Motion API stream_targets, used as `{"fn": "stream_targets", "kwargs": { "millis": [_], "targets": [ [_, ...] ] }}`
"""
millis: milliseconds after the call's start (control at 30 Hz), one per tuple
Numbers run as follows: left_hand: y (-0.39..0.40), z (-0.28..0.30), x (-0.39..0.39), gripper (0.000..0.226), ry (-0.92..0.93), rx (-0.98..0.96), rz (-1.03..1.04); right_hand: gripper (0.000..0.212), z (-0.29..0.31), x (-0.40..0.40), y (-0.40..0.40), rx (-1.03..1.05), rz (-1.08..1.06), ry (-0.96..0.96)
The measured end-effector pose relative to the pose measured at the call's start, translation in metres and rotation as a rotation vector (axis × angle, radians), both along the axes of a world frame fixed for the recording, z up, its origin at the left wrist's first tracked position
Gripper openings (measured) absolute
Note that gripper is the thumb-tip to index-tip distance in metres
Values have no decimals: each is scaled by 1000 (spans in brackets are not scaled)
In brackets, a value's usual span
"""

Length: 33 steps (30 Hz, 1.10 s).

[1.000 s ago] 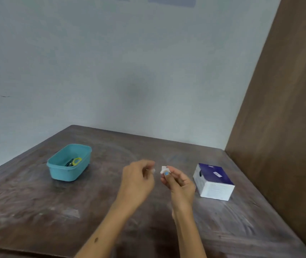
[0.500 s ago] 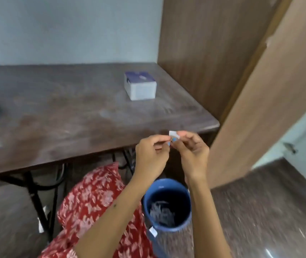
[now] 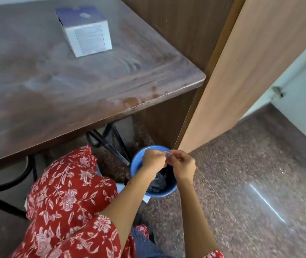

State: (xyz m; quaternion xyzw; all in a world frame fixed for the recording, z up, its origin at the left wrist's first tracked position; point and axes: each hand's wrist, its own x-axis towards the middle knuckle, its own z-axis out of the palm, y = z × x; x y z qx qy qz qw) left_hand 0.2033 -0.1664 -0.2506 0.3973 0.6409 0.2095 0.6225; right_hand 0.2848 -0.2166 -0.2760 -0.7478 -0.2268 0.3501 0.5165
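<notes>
Tiny pale scrap, barely visible, pinched between left hand and right hand. Just below that pinch, a blue bucket holds crumpled greyish bits.

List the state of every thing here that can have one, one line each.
Small white scrap, pinched between both hands' fingertips, mostly hidden.
Left hand, pinches the scrap above the bin.
Right hand, pinches the same scrap.
Round blue plastic bin, upright on the floor, open, with dark scraps inside.
White and purple cardboard box, lying on the brown wooden table, untouched.
</notes>
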Motion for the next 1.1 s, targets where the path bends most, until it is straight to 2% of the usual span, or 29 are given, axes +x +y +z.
{"fn": "stream_targets", "kwargs": {
  "millis": [100, 333, 500, 567, 667, 767, 933, 1100],
  "targets": [
    [4, -29, 2, 31, -46, -109, 74, 8, -25, -3, 5, -98, -21, -19],
    [3, -87, -8, 35, 17, -234, 94, 14, -71, -17, 9, -241, 22, 37],
    [8, -107, 0, 20, 55, -290, 110, 14, -97, -16, 13, -356, 47, 35],
    [7, -112, 4, 15, 68, -306, 112, 17, -105, -13, 13, -383, 52, -9],
    [3, -120, 2, 37, 143, -341, 80, 18, -118, -11, 14, -426, 89, -99],
    [1, -129, -2, 43, 184, -330, 42, 14, -128, -11, 17, -444, 64, -136],
    [4, -132, 0, 36, 200, -336, 98, 19, -141, -11, 27, -462, 70, -214],
    [4, -137, 1, 35, 223, -355, 139, 27, -155, -11, 35, -495, 177, -339]
  ]
}}
